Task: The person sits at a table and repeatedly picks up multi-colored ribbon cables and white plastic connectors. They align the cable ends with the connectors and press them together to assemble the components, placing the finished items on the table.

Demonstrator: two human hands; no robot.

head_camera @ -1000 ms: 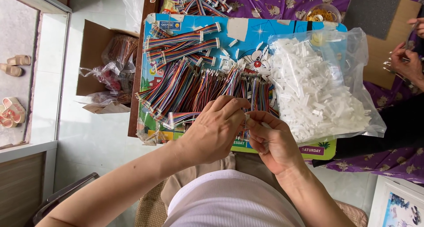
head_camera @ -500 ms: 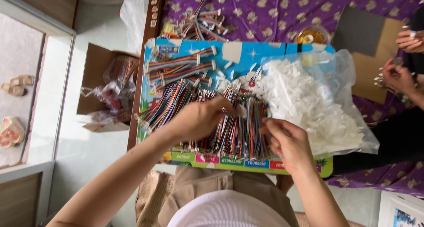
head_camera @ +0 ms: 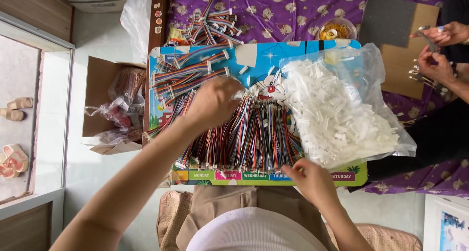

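Observation:
My left hand [head_camera: 215, 100] reaches out over the blue picture board [head_camera: 254, 53], above the rainbow ribbon cables with white plugs [head_camera: 188, 75]. It is blurred, its fingers are curled, and I cannot see what is in it. My right hand [head_camera: 310, 180] is at the board's near edge. Its fingertips touch the near ends of the spread pile of coloured wires [head_camera: 254, 134]. A clear bag of white plastic connectors [head_camera: 337, 109] lies on the right side of the board.
More ribbon cables [head_camera: 210, 24] and a bowl of yellow rings [head_camera: 334, 30] lie on the purple cloth [head_camera: 293, 7] beyond the board. Another person's hands [head_camera: 437, 60] work at the right over a cardboard sheet [head_camera: 405, 65]. A carton with bags [head_camera: 117, 109] stands at the left.
My hands were together over the wire pile. The left hand has since moved forward and left over the ribbon cables, and the right hand has drawn back to the board's near edge.

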